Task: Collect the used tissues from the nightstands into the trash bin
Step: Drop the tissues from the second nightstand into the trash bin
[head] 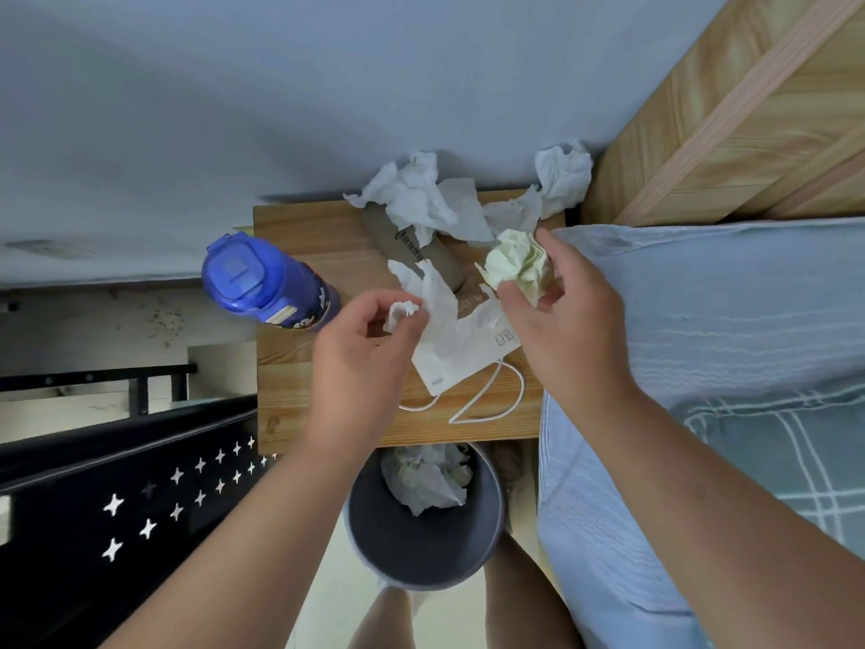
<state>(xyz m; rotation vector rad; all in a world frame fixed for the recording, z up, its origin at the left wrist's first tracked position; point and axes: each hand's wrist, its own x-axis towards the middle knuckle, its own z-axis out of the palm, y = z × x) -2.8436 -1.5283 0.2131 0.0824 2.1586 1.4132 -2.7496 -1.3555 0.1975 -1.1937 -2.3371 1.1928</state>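
On the wooden nightstand (pixel 299 395) lie several crumpled white tissues: a large one (pixel 416 199) at the back, another (pixel 564 178) at the back right corner. My right hand (pixel 568 320) grips a yellowish crumpled tissue (pixel 515 264) above the nightstand. My left hand (pixel 360 363) pinches the edge of a white tissue (pixel 421 297) lying over a white pouch. Below the nightstand's front edge stands the grey trash bin (pixel 421 545), with crumpled tissues (pixel 428 480) inside.
A blue bottle (pixel 262 283) stands on the nightstand's left side. A brown cardboard tube (pixel 412 252) and a white pouch (pixel 468 353) with a cord (pixel 482 405) lie mid-top. A bed with blue bedding (pixel 702 367) is on the right, a black rail (pixel 117 484) on the left.
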